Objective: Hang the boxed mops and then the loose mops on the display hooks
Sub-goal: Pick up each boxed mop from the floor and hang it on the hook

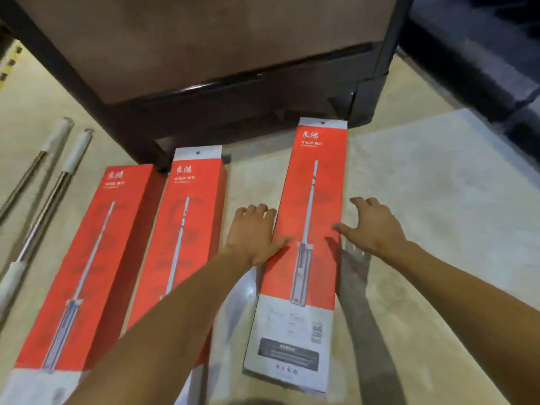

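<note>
- Left hand (253, 232) and right hand (371, 226), fingers spread, holding nothing, flank the right-hand boxed mop (306, 226): likely a two-sided lift.
- Hang-hole tab (322, 123) points toward the display stand (233, 92).

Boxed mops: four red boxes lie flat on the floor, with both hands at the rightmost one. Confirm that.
Not four. The head view shows three red boxed mops flat on the floor: left, middle and rightmost. The left hand and right hand are indeed at the rightmost one.

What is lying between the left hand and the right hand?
In the head view, the rightmost boxed mop lies on the floor between the left hand and the right hand.
</note>
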